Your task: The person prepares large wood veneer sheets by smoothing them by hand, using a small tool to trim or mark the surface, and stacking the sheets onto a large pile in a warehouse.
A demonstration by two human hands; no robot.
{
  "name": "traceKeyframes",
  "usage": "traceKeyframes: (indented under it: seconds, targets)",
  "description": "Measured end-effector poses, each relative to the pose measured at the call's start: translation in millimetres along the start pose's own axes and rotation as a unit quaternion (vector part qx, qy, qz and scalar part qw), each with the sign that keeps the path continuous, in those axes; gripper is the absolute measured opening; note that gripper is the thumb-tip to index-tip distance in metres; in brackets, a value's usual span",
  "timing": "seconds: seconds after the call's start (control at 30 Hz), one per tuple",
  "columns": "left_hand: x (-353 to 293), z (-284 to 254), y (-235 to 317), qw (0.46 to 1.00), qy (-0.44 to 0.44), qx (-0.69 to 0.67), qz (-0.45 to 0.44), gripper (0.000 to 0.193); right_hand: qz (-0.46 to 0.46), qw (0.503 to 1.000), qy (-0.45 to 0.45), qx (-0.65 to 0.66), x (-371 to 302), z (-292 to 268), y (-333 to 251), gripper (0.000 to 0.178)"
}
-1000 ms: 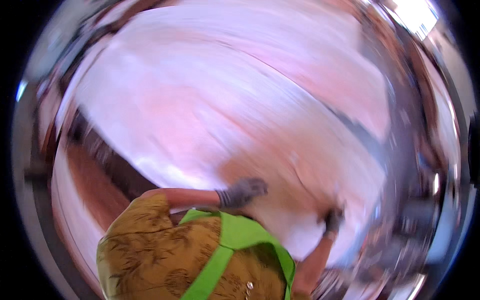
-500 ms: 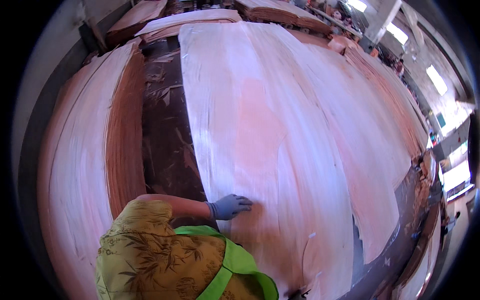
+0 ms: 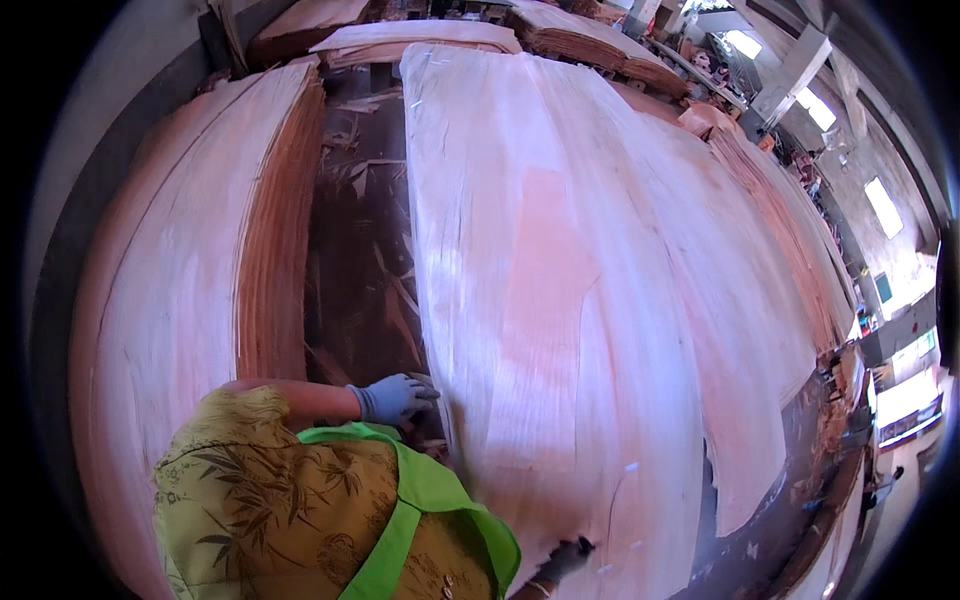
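Note:
A broad pale wood veneer sheet (image 3: 470, 250) spreads before me, with a pinkish, uneven-edged veneer piece (image 3: 545, 290) lying along its middle. My left hand (image 3: 395, 399), in a grey-blue glove, is at the sheet's near left edge. Its fingers are stretched out toward that edge, and nothing shows in them. Low in the view, my right hand (image 3: 566, 560) wears a dark glove and is over the near part of the sheet. Its fingers are dark and blurred, so whether they hold anything is unclear. A small white tape strip (image 3: 631, 467) sits by a curved seam.
On the left stands a thick veneer stack (image 3: 270, 220). Between it and the sheet runs a dark gap (image 3: 355, 270) with scattered veneer scraps. More veneer sheets (image 3: 750, 330) overlap at the right, with further stacks (image 3: 590, 40) at the back. A person (image 3: 885, 485) is far right.
My left hand has moved left from the sheet's surface to its edge. My right hand has come further into view at the bottom. The view has shifted slightly.

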State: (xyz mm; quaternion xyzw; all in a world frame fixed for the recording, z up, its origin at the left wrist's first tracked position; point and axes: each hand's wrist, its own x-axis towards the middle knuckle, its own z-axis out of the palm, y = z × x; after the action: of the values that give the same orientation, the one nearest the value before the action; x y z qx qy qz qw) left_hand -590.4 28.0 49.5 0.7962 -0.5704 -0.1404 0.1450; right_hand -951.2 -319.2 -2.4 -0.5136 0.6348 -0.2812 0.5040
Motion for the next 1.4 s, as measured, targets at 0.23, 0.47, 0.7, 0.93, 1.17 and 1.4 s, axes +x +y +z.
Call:
traceKeyframes:
  seconds: [0.23,0.47,0.7,0.93,1.17,1.4]
  targets:
    - [-29.9,-8.8,-75.5,0.999,0.014,-0.011,-0.042,0.041,-0.224,0.950,-0.216,-0.041,-64.1,185.5,-59.2,0.014]
    - [-94.6,-69.9,-212.1,0.985,0.092,-0.008,-0.145,0.048,-0.351,0.879,-0.231,-0.228,-120.1,403.1,-134.2,0.035]
    - [-140.9,-130.4,-342.4,0.966,0.127,0.009,-0.227,0.036,-0.410,0.781,-0.100,-0.460,-97.0,576.1,-233.3,0.050]
    - [-101.8,-189.9,-471.1,0.944,0.218,0.023,-0.248,0.035,-0.384,0.712,-0.054,-0.586,-40.0,631.4,-243.6,0.031]
    - [-84.6,-240.4,-613.9,0.944,0.175,0.014,-0.278,0.030,-0.406,0.800,-0.019,-0.440,-33.0,651.0,-265.3,0.023]
    - [-69.7,-302.6,-764.2,0.953,0.144,-0.009,-0.267,0.033,-0.461,0.801,0.014,-0.382,-100.0,886.2,-408.7,0.017]
